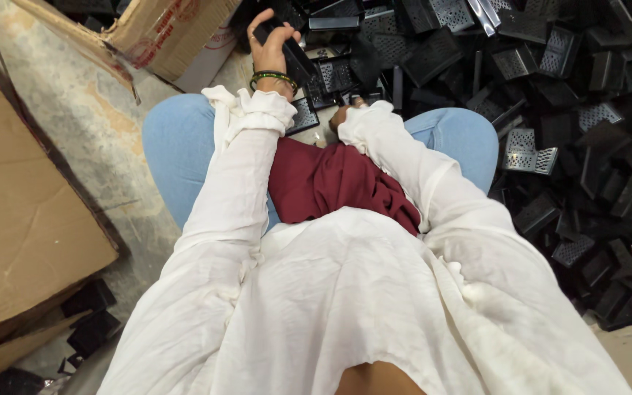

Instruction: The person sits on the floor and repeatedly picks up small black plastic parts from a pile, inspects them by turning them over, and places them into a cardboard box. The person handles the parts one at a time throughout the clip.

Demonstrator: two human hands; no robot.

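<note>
1. While you are sitting with your knees apart on the floor (74,110), your left hand (271,45) is reaching up and forward, fingers wrapped tightly around a black plastic part (287,50).
2. That black plastic part is sitting in your closed grip just at the near edge of the heap of black perforated parts (550,95), with its lower end sticking out toward your wrist.
3. You are wearing green and dark bangles (272,77) on that wrist, just above the bunched white sleeve (246,117).
4. Your right hand (342,115) is lying low between your knees, mostly hidden by its own white cuff; I cannot tell whether it is open or closed, or whether it is holding anything.
5. The heap is spreading across the floor ahead of you and along your right side, some parts showing grey mesh faces, and it is lying close against your right knee.
6. A cardboard box (177,33) is standing beyond your left knee, near the raised hand.
7. A large flattened cardboard sheet (23,205) is lying on your left, with a few more black parts (93,318) just beside its lower edge.
8. A dark red cloth (330,179) is resting in your lap.
</note>
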